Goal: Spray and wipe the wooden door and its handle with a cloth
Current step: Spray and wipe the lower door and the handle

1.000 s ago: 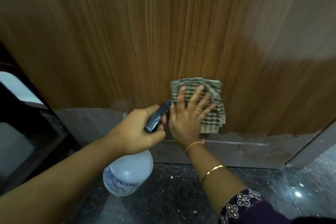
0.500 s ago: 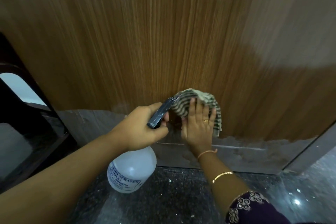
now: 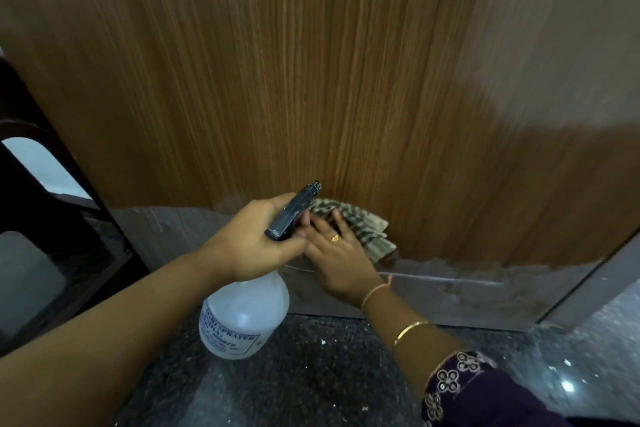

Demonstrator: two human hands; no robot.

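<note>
The left hand (image 3: 252, 239) reaches forward, its grip closed around the dark trigger head of a white spray bottle (image 3: 242, 315) that hangs below the fist, nozzle aimed at the wooden door (image 3: 311, 80). The right hand (image 3: 341, 262), arm extended, lies flat with fingers spread, grip open, pressing a striped cloth (image 3: 360, 225) against the door's lowest edge, just above the grey threshold (image 3: 450, 291). Below lies dark speckled floor (image 3: 311, 374).

Dark speckled floor (image 3: 311, 374) fills the bottom of the frame. A dark wooden frame (image 3: 52, 184) stands at the left edge.
</note>
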